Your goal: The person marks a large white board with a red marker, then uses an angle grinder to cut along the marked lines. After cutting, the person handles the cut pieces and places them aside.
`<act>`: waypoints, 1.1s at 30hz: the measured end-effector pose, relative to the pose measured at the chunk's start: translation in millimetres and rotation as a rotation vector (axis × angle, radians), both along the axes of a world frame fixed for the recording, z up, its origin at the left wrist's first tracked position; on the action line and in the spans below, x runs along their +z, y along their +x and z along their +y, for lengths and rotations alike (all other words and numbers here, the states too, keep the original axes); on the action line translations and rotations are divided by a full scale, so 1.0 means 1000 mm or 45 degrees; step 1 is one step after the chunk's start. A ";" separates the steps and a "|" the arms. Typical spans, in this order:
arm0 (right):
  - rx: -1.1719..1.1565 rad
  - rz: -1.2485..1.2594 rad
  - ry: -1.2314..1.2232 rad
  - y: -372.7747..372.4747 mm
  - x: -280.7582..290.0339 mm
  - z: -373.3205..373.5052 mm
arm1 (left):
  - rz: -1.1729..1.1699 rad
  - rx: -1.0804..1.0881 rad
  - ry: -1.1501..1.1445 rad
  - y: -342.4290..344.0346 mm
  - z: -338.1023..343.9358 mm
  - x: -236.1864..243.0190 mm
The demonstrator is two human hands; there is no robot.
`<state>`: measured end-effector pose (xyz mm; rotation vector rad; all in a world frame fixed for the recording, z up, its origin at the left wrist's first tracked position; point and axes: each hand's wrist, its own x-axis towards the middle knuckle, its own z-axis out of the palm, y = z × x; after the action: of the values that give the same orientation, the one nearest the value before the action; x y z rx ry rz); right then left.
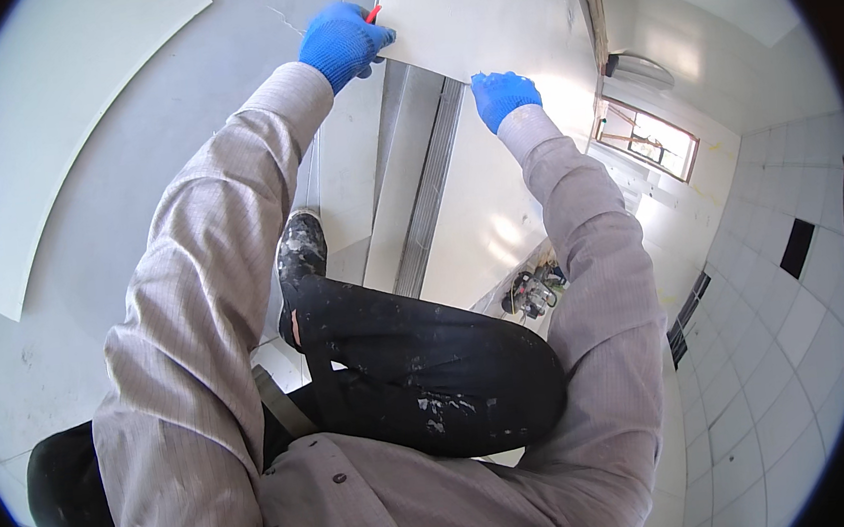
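Note:
My left hand, in a blue knit glove, is closed at the left edge of a large white panel. A slim red object, perhaps a pencil or a knife handle, sticks out from its fingers; the rest is hidden by the glove. Also gloved in blue, my right hand pinches the panel's near edge, with its fingertips curled at the rim. Below this panel lie long boards and a dark grey ribbed strip.
Another large white sheet lies at the left on the grey floor. Machinery or tools sit beyond my bent knee. White tiles cover the right side, and a small window shows at the far right.

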<state>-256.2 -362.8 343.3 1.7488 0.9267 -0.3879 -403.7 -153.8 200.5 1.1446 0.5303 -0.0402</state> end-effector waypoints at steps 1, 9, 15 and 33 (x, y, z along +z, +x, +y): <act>0.012 0.023 -0.003 -0.001 0.003 0.003 | 0.002 0.005 -0.037 -0.002 0.000 -0.001; -0.273 0.311 0.385 -0.017 0.135 0.087 | 0.069 0.259 -0.570 -0.020 0.014 -0.027; 0.241 0.288 0.674 -0.011 0.189 0.155 | 0.002 0.013 -0.282 -0.026 0.032 -0.006; 0.608 -0.108 0.249 0.085 0.006 0.301 | 0.030 -0.307 -0.038 -0.002 0.000 -0.006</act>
<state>-170.8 -61.4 349.3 1.6334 1.3113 0.0899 -406.1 -153.6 194.5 1.1752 0.4088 -0.2689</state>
